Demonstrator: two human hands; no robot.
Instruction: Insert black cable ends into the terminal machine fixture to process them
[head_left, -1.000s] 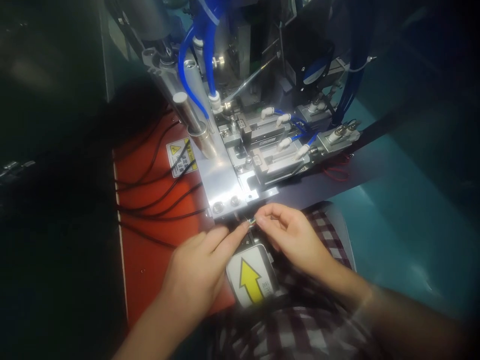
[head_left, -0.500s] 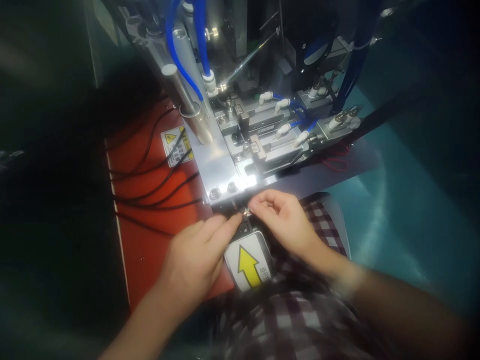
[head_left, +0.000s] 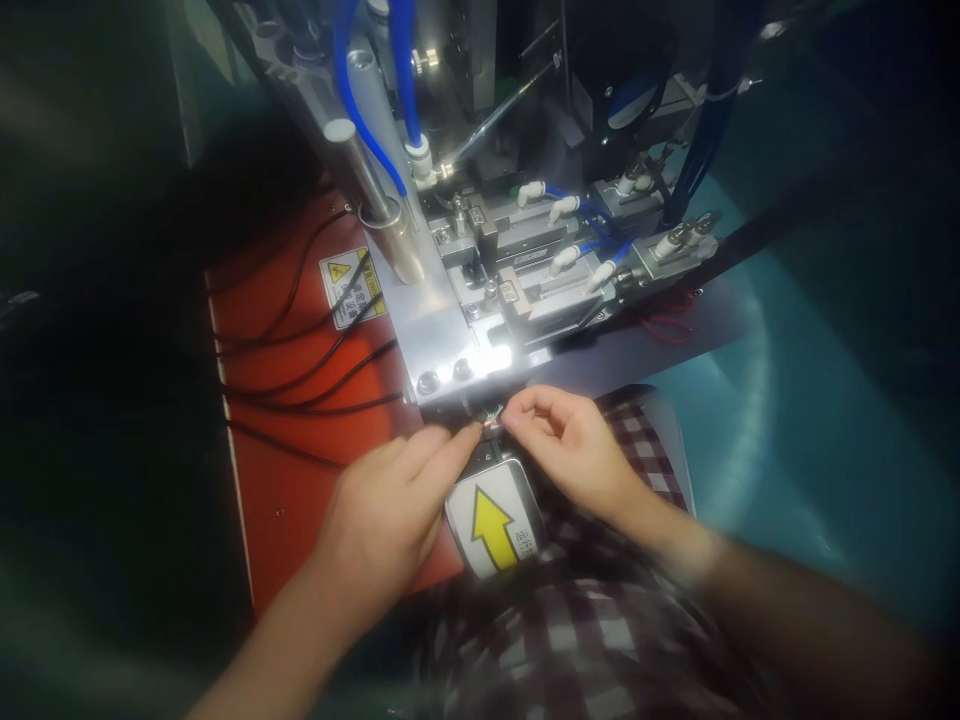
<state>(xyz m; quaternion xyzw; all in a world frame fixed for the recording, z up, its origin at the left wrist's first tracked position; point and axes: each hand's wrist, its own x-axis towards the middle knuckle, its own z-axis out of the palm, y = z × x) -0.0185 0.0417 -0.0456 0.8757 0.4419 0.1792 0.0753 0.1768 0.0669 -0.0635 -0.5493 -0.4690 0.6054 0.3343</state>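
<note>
Between my two hands, just below the front edge of the metal machine plate (head_left: 442,310), lie several thin coloured wires (head_left: 493,414). My right hand (head_left: 566,435) pinches at their right ends with thumb and forefinger, the other fingers curled. From the left, my left hand (head_left: 394,490) reaches in with its thumb and forefinger pressed together at the wires' lower left end. The spot where they are gripped is small and partly hidden by the fingertips. Right under the hands is a small black fixture (head_left: 487,455), in front of a white pad with a yellow arrow (head_left: 491,525).
Pneumatic cylinders (head_left: 555,275) with white fittings and blue tubes (head_left: 409,90) stand behind the plate. A metal post (head_left: 390,225) rises at its left. Black cables (head_left: 322,405) cross the red base (head_left: 300,540), which carries a yellow warning label (head_left: 352,288).
The coloured wires show more clearly and fanned out between my fingertips. My right hand has shifted slightly right, away from the left. The whole view has moved a little.
</note>
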